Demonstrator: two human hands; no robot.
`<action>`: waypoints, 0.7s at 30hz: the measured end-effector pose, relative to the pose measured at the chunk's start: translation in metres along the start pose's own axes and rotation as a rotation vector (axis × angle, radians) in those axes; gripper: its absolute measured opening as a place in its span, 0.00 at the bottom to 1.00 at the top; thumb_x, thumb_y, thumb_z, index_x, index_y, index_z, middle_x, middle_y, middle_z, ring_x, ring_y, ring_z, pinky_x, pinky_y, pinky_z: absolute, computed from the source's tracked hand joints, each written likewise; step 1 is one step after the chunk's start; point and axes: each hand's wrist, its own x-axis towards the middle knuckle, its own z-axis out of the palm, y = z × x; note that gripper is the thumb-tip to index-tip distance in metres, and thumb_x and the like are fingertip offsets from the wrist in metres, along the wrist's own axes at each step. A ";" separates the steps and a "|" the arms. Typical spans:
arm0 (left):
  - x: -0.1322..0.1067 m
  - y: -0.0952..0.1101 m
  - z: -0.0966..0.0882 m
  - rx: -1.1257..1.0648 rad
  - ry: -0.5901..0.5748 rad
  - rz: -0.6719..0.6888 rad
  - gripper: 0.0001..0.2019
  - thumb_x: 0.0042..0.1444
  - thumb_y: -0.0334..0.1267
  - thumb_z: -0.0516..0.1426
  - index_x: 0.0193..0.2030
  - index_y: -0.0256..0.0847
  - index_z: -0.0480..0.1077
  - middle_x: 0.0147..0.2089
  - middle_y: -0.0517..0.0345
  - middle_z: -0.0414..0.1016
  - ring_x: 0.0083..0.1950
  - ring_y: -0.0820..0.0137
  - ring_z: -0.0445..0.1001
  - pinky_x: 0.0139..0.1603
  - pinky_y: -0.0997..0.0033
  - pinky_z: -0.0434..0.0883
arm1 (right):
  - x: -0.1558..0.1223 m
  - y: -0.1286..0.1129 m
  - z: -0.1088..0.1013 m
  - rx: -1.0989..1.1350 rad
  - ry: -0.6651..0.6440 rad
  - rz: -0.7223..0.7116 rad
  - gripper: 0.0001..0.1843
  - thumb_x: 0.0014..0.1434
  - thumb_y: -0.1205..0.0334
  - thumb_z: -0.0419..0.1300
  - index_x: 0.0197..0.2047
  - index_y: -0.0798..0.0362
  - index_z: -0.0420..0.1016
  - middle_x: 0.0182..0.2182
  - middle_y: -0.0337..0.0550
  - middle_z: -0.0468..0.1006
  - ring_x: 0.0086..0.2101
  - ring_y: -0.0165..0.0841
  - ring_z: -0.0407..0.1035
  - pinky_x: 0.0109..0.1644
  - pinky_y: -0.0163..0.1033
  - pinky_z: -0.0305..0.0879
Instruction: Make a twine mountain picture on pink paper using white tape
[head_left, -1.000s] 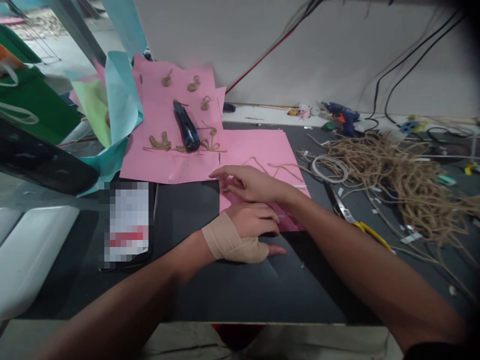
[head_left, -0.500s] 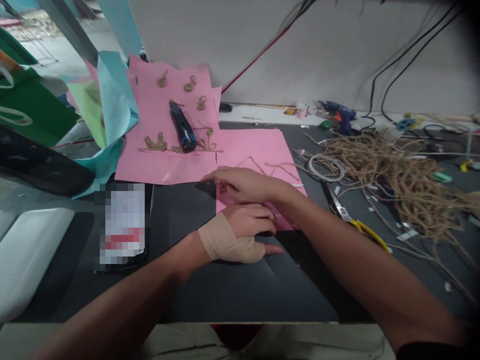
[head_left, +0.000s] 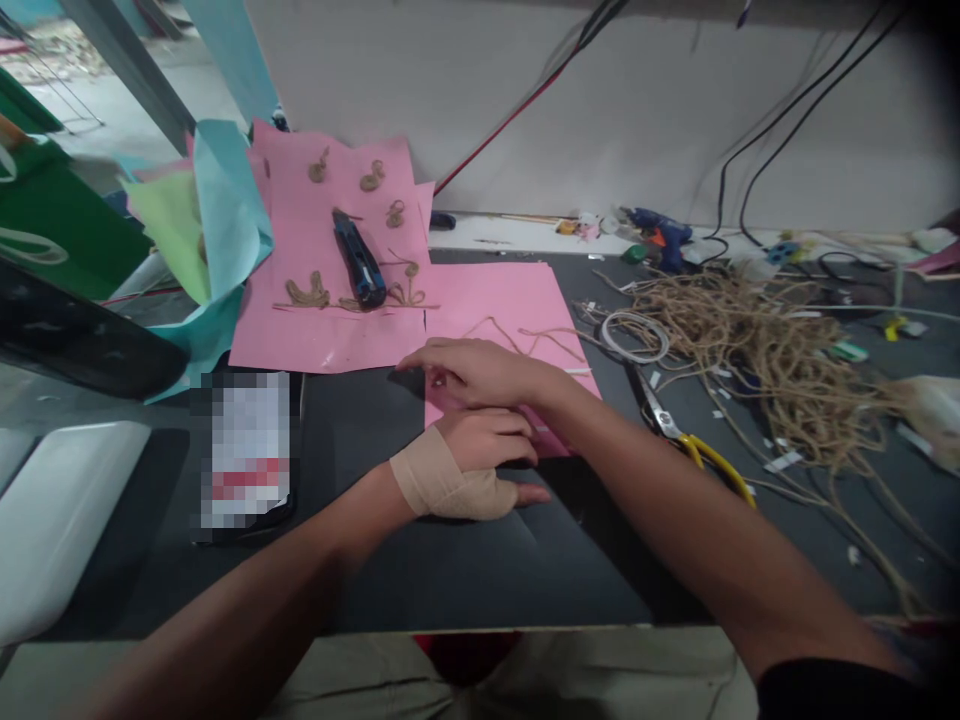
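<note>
My left hand (head_left: 484, 465), with a tan bandage (head_left: 427, 475) around its wrist and thumb base, rests on the dark tabletop at the near edge of a pink paper sheet (head_left: 495, 290). Its fingers are loosely bent and its thumb sticks out to the right. Just beyond it, my right hand (head_left: 480, 370) crosses over to the left above the sheet, its index finger stretched out and the other fingers partly hidden underneath. Neither hand shows anything held. A thin brown cord (head_left: 551, 332) lies on the sheet beyond my right hand.
Another pink sheet (head_left: 337, 345) carries small coiled-cord shapes (head_left: 307, 290) and a box cutter (head_left: 358, 260). On the right are tangled twine (head_left: 780, 350), a white ring (head_left: 634, 337), yellow-handled scissors (head_left: 694, 445) and a blue glue gun (head_left: 660, 228). A phone (head_left: 247, 450) lies left.
The view has turned slightly, so most things sit a little further left in it. Both hands keep nearly the same crossed pose, with nothing taken or let go.
</note>
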 end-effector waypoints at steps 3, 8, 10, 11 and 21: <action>0.000 0.000 -0.001 -0.015 0.007 0.016 0.16 0.57 0.49 0.63 0.38 0.36 0.78 0.43 0.50 0.81 0.46 0.63 0.79 0.53 0.64 0.75 | 0.000 -0.005 -0.003 -0.044 -0.026 0.031 0.32 0.53 0.78 0.50 0.61 0.51 0.68 0.53 0.47 0.74 0.43 0.35 0.71 0.41 0.37 0.64; -0.001 -0.001 -0.001 -0.016 0.024 0.029 0.16 0.56 0.50 0.63 0.38 0.36 0.78 0.43 0.50 0.81 0.46 0.64 0.79 0.52 0.64 0.75 | 0.000 -0.003 -0.001 -0.064 -0.007 0.001 0.33 0.53 0.77 0.50 0.61 0.52 0.68 0.53 0.46 0.74 0.45 0.36 0.71 0.43 0.38 0.65; -0.001 -0.002 -0.001 -0.017 0.021 0.025 0.16 0.57 0.50 0.63 0.38 0.37 0.78 0.43 0.50 0.81 0.46 0.63 0.79 0.51 0.64 0.75 | 0.000 -0.001 0.000 -0.061 -0.001 -0.010 0.33 0.53 0.78 0.50 0.61 0.52 0.68 0.53 0.46 0.75 0.45 0.36 0.70 0.44 0.39 0.65; -0.001 -0.002 -0.001 -0.018 0.021 0.023 0.16 0.57 0.50 0.63 0.38 0.37 0.78 0.43 0.50 0.81 0.46 0.64 0.79 0.51 0.64 0.75 | -0.001 -0.001 0.000 -0.055 -0.002 -0.011 0.33 0.53 0.78 0.50 0.61 0.52 0.68 0.52 0.46 0.75 0.45 0.36 0.71 0.45 0.39 0.66; -0.003 -0.004 0.003 0.022 0.035 0.038 0.17 0.56 0.52 0.63 0.36 0.37 0.78 0.43 0.52 0.81 0.45 0.64 0.79 0.49 0.66 0.74 | -0.004 -0.007 -0.009 0.019 -0.033 0.047 0.35 0.49 0.82 0.49 0.60 0.55 0.69 0.49 0.46 0.77 0.44 0.34 0.71 0.46 0.38 0.67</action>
